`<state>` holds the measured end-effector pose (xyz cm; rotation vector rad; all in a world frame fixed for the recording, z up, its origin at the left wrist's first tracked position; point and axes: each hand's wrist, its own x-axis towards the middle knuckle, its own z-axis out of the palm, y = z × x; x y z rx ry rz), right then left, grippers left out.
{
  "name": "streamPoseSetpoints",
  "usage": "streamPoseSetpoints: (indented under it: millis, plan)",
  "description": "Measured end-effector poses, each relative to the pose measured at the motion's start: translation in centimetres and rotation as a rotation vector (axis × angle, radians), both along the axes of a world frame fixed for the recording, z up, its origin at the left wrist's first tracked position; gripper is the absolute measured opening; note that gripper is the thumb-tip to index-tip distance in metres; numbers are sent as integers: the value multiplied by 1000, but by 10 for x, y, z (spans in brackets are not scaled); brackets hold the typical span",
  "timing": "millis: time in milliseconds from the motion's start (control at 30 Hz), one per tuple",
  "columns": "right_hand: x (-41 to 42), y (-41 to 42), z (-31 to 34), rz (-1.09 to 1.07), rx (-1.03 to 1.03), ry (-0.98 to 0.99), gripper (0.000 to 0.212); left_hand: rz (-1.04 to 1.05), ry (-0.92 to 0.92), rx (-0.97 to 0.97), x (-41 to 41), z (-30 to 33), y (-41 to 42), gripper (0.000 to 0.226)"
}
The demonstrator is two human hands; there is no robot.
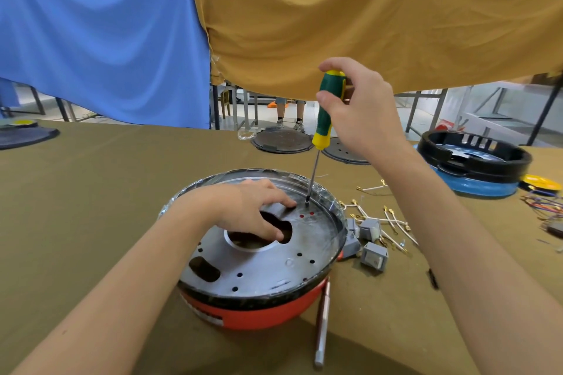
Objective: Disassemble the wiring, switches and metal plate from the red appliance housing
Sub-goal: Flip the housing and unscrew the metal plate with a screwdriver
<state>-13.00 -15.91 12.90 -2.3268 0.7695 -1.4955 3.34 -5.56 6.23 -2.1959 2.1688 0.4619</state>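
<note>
The red appliance housing (259, 315) sits upside down at the table's front centre, capped by a round grey metal plate (268, 265) with holes. My left hand (254, 210) rests on the plate, fingers curled over the edge of its central opening. My right hand (362, 106) grips the green and yellow screwdriver (324, 119) upright, its tip standing on the plate's far edge beside two small red holes. Grey switches (373, 256) and white wires (393, 224) with brass terminals lie loose on the table just right of the housing.
A metal rod tool (322, 323) lies by the housing's front right. Black and blue housing parts (473, 161) stand at the far right with coloured wires (545, 207). Two dark round lids (281, 140) lie at the back. Blue and mustard cloths hang overhead; a person's legs stand behind.
</note>
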Motion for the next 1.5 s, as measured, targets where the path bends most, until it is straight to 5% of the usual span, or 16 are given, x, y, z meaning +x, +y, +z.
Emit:
streamPoseSetpoints:
  millis: [1033, 1233, 1400, 1500]
  plan:
    - [-5, -6, 1, 223, 84, -32, 34, 2, -6, 12, -1, 1, 0, 64]
    - [-1, -1, -5, 89, -27, -23, 28, 3, 6, 11, 0, 0, 0, 64]
    - [-5, -5, 0, 151, 175, -32, 29, -1, 4, -1, 0, -1, 0, 64]
    - [-5, -6, -5, 101, 131, -6, 22, 1, 12, 4, 0, -1, 0, 64]
